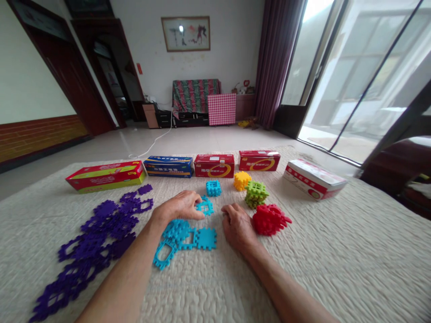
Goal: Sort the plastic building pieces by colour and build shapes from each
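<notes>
My left hand (182, 205) pinches a light-blue interlocking plastic tile (206, 207) between thumb and fingers, low over the cloth. My right hand (238, 226) rests on the cloth to the right of that tile, fingers loosely bent and nothing visible in them; its palm side is hidden. Several more light-blue tiles (206, 238) lie in a loose group below my left hand, some overlapping. Beyond the hands stands a small light-blue cube (213, 188) built of such tiles. Beside my right hand is a red cluster of tiles (269, 220), with a green cube (256, 194) and a yellow cube (242, 180) farther back.
Purple tiles (104, 229) spread across the left of the quilted cloth (188, 300). Along the back stand a red-and-green box (107, 176), a blue box (168, 166), two red boxes (214, 166) and a white-and-red box (313, 178).
</notes>
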Action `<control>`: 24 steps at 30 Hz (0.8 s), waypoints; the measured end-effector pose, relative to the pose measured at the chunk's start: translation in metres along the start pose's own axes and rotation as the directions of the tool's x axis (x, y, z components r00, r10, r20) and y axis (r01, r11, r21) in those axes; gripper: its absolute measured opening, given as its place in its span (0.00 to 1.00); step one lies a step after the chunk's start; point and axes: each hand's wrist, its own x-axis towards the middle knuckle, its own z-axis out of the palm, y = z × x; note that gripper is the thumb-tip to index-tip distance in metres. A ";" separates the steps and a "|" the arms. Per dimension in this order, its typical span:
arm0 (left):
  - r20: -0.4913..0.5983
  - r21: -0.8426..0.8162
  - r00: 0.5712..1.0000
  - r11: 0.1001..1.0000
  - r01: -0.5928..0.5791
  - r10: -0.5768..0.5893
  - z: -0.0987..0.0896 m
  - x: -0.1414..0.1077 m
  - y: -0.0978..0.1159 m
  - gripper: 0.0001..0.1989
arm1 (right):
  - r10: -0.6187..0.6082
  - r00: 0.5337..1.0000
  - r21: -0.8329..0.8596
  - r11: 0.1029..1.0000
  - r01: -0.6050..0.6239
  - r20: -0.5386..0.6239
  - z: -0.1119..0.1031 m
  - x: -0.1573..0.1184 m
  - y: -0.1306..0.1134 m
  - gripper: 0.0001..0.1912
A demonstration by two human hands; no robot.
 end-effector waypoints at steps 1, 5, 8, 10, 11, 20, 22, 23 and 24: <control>-0.054 0.001 0.998 1.000 -0.012 0.012 -0.004 0.004 -0.002 0.17 | 0.000 1.000 0.000 1.000 0.000 0.003 0.000 0.000 0.000 0.13; -0.183 0.024 0.982 0.999 -0.046 0.050 -0.017 0.030 -0.008 0.17 | 0.002 1.000 0.015 1.000 -0.002 -0.003 0.000 0.000 0.001 0.13; -0.189 0.034 0.981 0.999 -0.040 0.046 -0.023 0.054 -0.007 0.16 | 0.006 1.000 0.021 1.000 -0.006 0.001 0.000 0.000 0.001 0.12; -0.164 0.053 0.985 0.998 -0.042 0.051 -0.025 0.067 -0.007 0.15 | 0.009 1.000 0.021 1.000 -0.009 0.007 0.000 0.000 0.000 0.12; -0.144 0.067 0.988 0.997 -0.045 0.055 -0.026 0.073 -0.007 0.15 | 0.012 1.000 0.020 1.000 -0.012 0.008 0.000 0.000 0.000 0.12; -0.066 0.155 0.989 0.981 -0.118 0.129 -0.022 0.096 -0.017 0.14 | 0.036 0.999 0.018 0.999 -0.037 0.021 -0.002 0.000 -0.001 0.12; -0.059 0.161 0.991 0.981 -0.109 0.120 -0.021 0.099 -0.017 0.14 | 0.037 0.999 0.018 0.999 -0.037 0.019 -0.002 0.000 -0.001 0.11; -0.061 0.168 0.991 0.980 -0.108 0.119 -0.021 0.101 -0.017 0.14 | 0.035 0.999 0.018 0.999 -0.035 0.018 -0.002 0.000 -0.001 0.11; -0.063 0.175 0.991 0.979 -0.108 0.121 -0.020 0.103 -0.017 0.14 | 0.033 0.999 0.018 0.999 -0.034 0.018 -0.002 0.000 -0.001 0.11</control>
